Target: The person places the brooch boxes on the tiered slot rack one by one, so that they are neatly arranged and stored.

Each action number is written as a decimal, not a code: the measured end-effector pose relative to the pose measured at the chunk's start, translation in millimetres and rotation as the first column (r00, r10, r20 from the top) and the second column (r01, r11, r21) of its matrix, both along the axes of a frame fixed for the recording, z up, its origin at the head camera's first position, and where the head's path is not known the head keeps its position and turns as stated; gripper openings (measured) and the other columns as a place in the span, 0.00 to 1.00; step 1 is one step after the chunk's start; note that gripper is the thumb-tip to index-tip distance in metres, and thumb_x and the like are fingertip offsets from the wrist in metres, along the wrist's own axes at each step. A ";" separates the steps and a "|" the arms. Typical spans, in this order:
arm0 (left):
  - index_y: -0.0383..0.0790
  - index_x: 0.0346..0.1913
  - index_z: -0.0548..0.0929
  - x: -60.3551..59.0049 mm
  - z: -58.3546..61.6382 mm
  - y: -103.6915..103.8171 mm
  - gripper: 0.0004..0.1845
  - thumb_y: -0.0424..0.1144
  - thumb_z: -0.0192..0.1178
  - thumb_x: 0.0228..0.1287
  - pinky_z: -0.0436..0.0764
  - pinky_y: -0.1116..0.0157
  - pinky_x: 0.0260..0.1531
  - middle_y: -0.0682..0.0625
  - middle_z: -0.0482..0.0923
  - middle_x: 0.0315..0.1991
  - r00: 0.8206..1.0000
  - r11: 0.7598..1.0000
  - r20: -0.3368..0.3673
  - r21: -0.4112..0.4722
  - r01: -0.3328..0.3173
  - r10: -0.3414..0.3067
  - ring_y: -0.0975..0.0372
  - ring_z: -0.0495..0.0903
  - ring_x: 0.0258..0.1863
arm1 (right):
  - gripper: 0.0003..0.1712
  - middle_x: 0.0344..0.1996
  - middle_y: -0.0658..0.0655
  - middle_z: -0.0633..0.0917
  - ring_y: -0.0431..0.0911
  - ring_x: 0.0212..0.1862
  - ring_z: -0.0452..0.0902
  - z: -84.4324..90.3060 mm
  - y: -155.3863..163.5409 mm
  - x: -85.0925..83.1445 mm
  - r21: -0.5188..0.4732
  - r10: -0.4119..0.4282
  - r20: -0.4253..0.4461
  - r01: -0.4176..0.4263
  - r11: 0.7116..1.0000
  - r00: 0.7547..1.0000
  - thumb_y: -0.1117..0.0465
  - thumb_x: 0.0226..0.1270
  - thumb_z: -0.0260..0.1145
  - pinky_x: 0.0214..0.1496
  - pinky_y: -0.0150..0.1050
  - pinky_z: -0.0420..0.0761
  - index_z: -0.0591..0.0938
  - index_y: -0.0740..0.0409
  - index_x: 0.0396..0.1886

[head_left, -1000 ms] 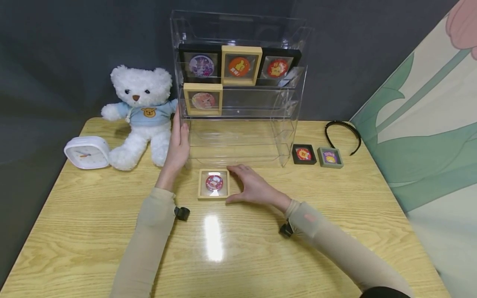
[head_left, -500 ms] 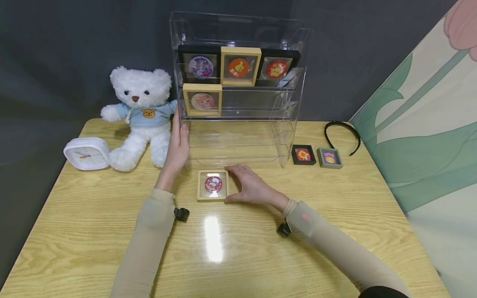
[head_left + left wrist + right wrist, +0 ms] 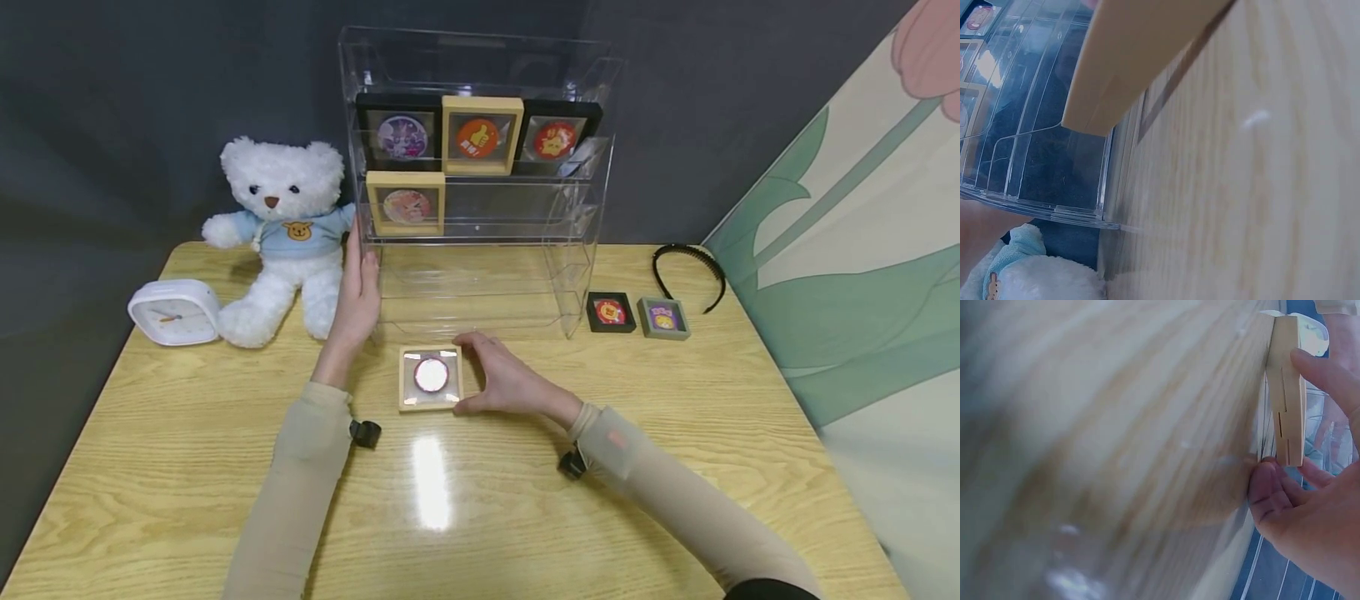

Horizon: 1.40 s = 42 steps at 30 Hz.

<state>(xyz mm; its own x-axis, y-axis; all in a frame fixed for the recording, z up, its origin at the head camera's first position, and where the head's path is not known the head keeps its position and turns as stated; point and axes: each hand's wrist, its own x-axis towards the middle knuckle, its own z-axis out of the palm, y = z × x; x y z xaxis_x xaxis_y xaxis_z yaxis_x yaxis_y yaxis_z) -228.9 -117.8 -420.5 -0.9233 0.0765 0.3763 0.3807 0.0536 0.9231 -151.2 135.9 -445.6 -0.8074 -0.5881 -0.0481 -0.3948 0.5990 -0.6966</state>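
Newly glare-white, the badge (image 3: 431,376) of the wooden frame (image 3: 427,408) in right hand (image 3: 512,381).

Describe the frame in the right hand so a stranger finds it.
Find the clear rack on the table. Just in front of it, gripped along one side by the right hand, is a square frame with a round badge. Its pale border sets it apart from the black frames and grey frame; being off the rack sets it apart from the two pale frames there.

The orange badge (image 3: 477,138) bears a thumbs-up (image 3: 480,133) above illegible lettering (image 3: 473,152).
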 end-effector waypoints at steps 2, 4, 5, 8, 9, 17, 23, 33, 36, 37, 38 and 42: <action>0.47 0.89 0.38 -0.2 -0.1 -0.2 0.33 0.34 0.31 0.89 0.52 0.60 0.82 0.50 0.35 0.88 1.000 1.000 0.002 -0.006 -0.005 0.005 0.59 0.42 0.85 | 0.59 0.61 0.65 0.78 0.57 0.63 0.74 -0.4 0.7 0.2 -0.024 0.008 0.008 -0.008 1.000 1.000 0.57 0.48 0.89 0.72 0.52 0.75 0.66 0.69 0.76; 0.46 0.89 0.38 -0.8 -0.6 -0.1 0.33 0.34 0.31 0.89 0.52 0.60 0.82 0.49 0.36 0.88 1.000 1.000 -0.002 -0.008 -0.009 0.009 0.58 0.42 0.85 | 0.61 0.60 0.64 0.78 0.56 0.62 0.75 0.1 1.6 0.9 -0.053 0.015 0.020 -0.014 0.999 1.000 0.60 0.48 0.89 0.69 0.51 0.77 0.65 0.69 0.78; 0.46 0.89 0.39 -0.7 -0.5 -0.1 0.33 0.34 0.31 0.89 0.53 0.61 0.82 0.49 0.36 0.88 1.000 1.000 0.000 -0.011 -0.011 0.011 0.58 0.43 0.85 | 0.61 0.59 0.64 0.77 0.55 0.59 0.76 0.1 2.2 0.9 -0.075 0.015 0.034 -0.013 0.997 0.999 0.61 0.48 0.89 0.66 0.49 0.80 0.64 0.69 0.79; 0.47 0.89 0.39 -0.2 0.2 0.0 0.33 0.35 0.31 0.89 0.53 0.62 0.82 0.50 0.36 0.88 1.000 1.000 0.003 -0.013 -0.012 0.012 0.60 0.43 0.85 | 0.64 0.61 0.65 0.74 0.53 0.55 0.79 1.0 3.5 0.8 -0.156 0.011 0.107 0.006 0.988 0.994 0.67 0.49 0.87 0.59 0.43 0.85 0.61 0.66 0.82; 0.47 0.89 0.39 -0.1 0.3 0.0 0.33 0.35 0.31 0.89 0.53 0.62 0.82 0.51 0.36 0.88 1.000 1.000 0.005 -0.013 -0.011 0.011 0.60 0.42 0.85 | 0.64 0.62 0.66 0.73 0.52 0.53 0.81 1.6 3.8 0.9 -0.185 0.009 0.139 0.017 0.983 0.990 0.69 0.49 0.87 0.56 0.41 0.87 0.60 0.64 0.83; 0.48 0.89 0.37 1.8 0.1 -0.5 0.33 0.37 0.30 0.90 0.51 0.63 0.82 0.52 0.34 0.88 1.000 0.999 0.016 -0.036 -0.013 0.014 0.60 0.40 0.85 | 0.60 0.68 0.70 0.69 0.52 0.50 0.85 -2.3 5.1 4.4 -0.354 0.058 0.333 0.067 0.933 0.941 0.80 0.53 0.81 0.56 0.42 0.89 0.59 0.64 0.82; 0.47 0.89 0.38 1.4 -0.2 -1.1 0.32 0.36 0.30 0.90 0.52 0.63 0.82 0.53 0.35 0.88 1.000 1.000 0.008 -0.020 -0.003 0.003 0.60 0.41 0.85 | 0.47 0.62 0.70 0.74 0.53 0.48 0.85 -2.0 9.1 4.6 -0.404 0.065 0.287 0.060 0.913 0.956 0.81 0.62 0.74 0.55 0.43 0.89 0.65 0.64 0.79; 0.40 0.88 0.37 3.4 5.5 0.9 0.32 0.32 0.29 0.89 0.49 0.62 0.82 0.46 0.34 0.88 1.000 0.999 0.026 -0.027 -0.016 0.017 0.56 0.40 0.85 | 0.21 0.63 0.65 0.79 0.55 0.55 0.82 -0.1 14.2 0.8 -0.453 -0.021 0.198 0.111 0.884 0.980 0.75 0.76 0.66 0.56 0.42 0.88 0.79 0.67 0.65; 0.35 0.87 0.38 12.0 17.5 3.0 0.32 0.31 0.30 0.88 0.48 0.64 0.82 0.42 0.35 0.88 0.999 1.000 0.043 -0.023 -0.019 0.020 0.54 0.40 0.85 | 0.17 0.59 0.65 0.82 0.57 0.52 0.85 2.0 15.6 0.9 -0.474 -0.052 0.239 0.163 0.865 0.970 0.74 0.78 0.64 0.51 0.45 0.90 0.80 0.67 0.63; 0.34 0.87 0.39 15.1 21.5 3.6 0.32 0.30 0.30 0.88 0.48 0.64 0.82 0.41 0.35 0.88 0.999 1.000 0.047 -0.023 -0.020 0.021 0.54 0.40 0.85 | 0.16 0.57 0.65 0.83 0.58 0.51 0.86 3.1 16.1 1.0 -0.482 -0.059 0.249 0.176 0.859 0.967 0.73 0.78 0.64 0.50 0.45 0.91 0.80 0.68 0.63; 0.34 0.87 0.38 18.2 25.6 4.3 0.32 0.30 0.30 0.88 0.48 0.64 0.82 0.40 0.35 0.88 0.999 1.000 0.049 -0.022 -0.018 0.019 0.53 0.40 0.85 | 0.16 0.56 0.66 0.83 0.59 0.50 0.87 4.3 16.9 1.0 -0.487 -0.066 0.253 0.186 0.853 0.965 0.73 0.79 0.64 0.49 0.46 0.91 0.80 0.68 0.62; 0.34 0.87 0.37 22.8 31.6 5.4 0.32 0.30 0.31 0.88 0.48 0.64 0.82 0.40 0.35 0.88 0.999 0.999 0.051 -0.028 -0.017 0.019 0.53 0.40 0.85 | 0.15 0.53 0.68 0.85 0.65 0.48 0.87 10.9 21.7 -1.2 -0.510 -0.083 0.204 0.178 0.842 0.976 0.73 0.79 0.63 0.48 0.47 0.92 0.80 0.71 0.62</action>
